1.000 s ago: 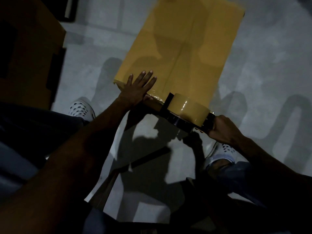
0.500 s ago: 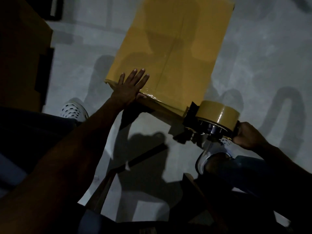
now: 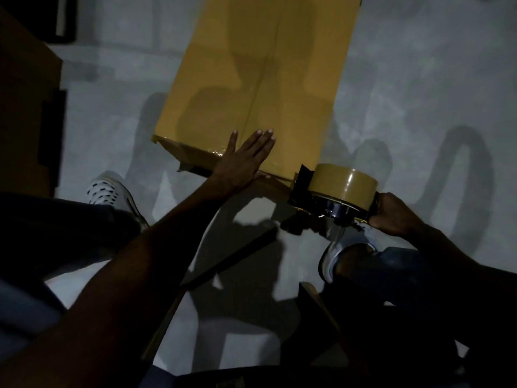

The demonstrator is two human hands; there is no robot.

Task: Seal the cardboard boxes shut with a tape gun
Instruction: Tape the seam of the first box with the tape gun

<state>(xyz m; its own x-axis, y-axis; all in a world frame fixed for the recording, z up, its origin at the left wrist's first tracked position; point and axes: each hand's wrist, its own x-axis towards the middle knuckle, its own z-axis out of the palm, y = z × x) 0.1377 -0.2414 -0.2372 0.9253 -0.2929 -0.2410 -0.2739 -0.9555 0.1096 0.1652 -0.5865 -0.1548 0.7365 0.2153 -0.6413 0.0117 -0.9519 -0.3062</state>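
Yellow-brown cardboard box point(image 3: 268, 88): stiff, probably light; left hand point(image 3: 243, 161) pressed flat on its near edge. Tape gun point(image 3: 333, 191) at the box's near right corner, handle gripped by right hand point(image 3: 391, 214).

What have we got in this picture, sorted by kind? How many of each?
Cardboard boxes: 2, the yellow box under the left hand and a dark box at the left edge
Tape guns: 1, the tape gun held by the right hand
White shoes: 2, left shoe and right shoe
Total: 5
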